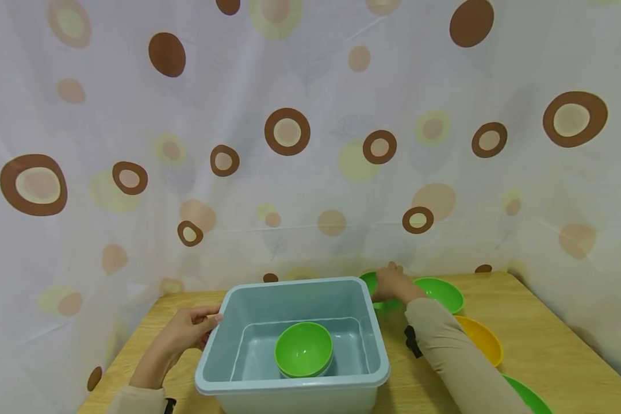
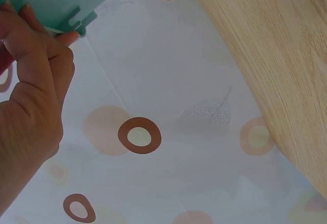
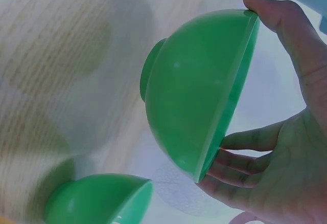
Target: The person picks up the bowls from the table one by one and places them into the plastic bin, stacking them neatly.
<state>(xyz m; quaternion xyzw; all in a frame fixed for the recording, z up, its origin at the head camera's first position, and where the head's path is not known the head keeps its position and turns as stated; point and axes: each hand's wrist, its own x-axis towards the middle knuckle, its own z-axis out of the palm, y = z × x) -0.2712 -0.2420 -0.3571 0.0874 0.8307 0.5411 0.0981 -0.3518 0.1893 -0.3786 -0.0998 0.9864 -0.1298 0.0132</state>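
A light blue plastic basin [image 1: 290, 382] stands at the front middle of the table, with a green bowl [image 1: 303, 348] upright inside it. My left hand [image 1: 183, 329] grips the basin's left rim; in the left wrist view its bent fingers [image 2: 33, 45] meet the edge. Beyond the basin's right side, my right hand [image 1: 393, 285] holds another green bowl [image 3: 191, 91] by its rim. In the right wrist view that bowl is tilted on its side, thumb at one end of the rim and fingers at the other. The hand partly hides it from the head view.
To the right, a row of bowls curves toward the front: a green bowl [image 1: 443, 294], a yellow-orange bowl [image 1: 480, 339] and a green bowl [image 1: 528, 394], the latter two partly behind my right sleeve [image 1: 457, 351]. A patterned curtain [image 1: 310, 190] hangs behind the wooden table [image 1: 559, 339].
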